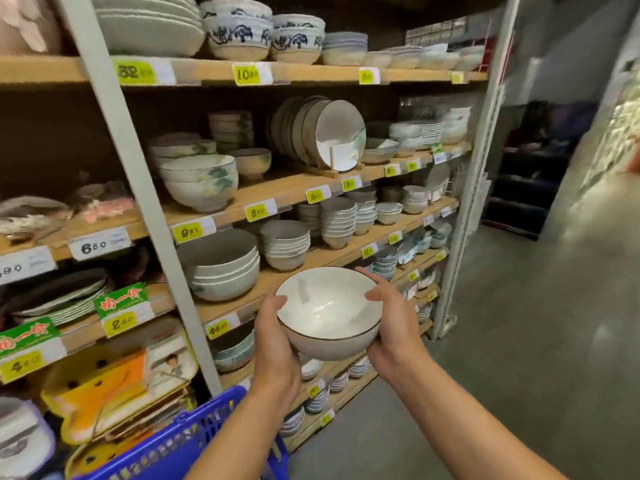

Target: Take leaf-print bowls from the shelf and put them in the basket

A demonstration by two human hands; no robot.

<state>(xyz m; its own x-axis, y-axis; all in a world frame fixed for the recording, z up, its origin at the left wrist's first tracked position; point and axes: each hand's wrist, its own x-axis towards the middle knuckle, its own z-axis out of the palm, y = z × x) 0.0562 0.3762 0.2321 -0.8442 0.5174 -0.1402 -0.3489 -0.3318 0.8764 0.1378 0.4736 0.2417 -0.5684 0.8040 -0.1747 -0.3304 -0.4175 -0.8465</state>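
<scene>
My left grip (273,337) and right grip (391,323) both clamp the dark-rimmed white bowl (329,313), in front of the shelf edge (242,303). The blue basket (207,407) rim is below the left grip, and open floor (519,341) is beside the right.

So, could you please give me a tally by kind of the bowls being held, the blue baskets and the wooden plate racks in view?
white bowl, held between the left hand and the right hand: 1
blue basket: 1
wooden plate rack: 1
Total: 3
</scene>
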